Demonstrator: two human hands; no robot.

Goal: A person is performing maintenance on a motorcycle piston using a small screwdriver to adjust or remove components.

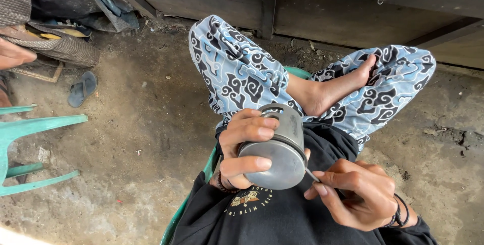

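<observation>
My left hand (245, 146) grips a grey metal piston (280, 150) over my lap, fingers wrapped around its skirt and flat crown. My right hand (355, 193) pinches a thin metal tool (312, 175) whose tip touches the piston's side near the ring grooves. I sit cross-legged in blue patterned trousers (237, 68) and a black shirt (282, 215), with a bare foot (335, 89) resting on one knee.
A green plastic chair (30, 141) lies at the left on the dirt floor. A grey sandal (82, 88) and piled cloth and bags (55, 28) are at the upper left. A dark wooden wall (353, 13) runs along the top. Another person's hand (12, 53) shows at the left edge.
</observation>
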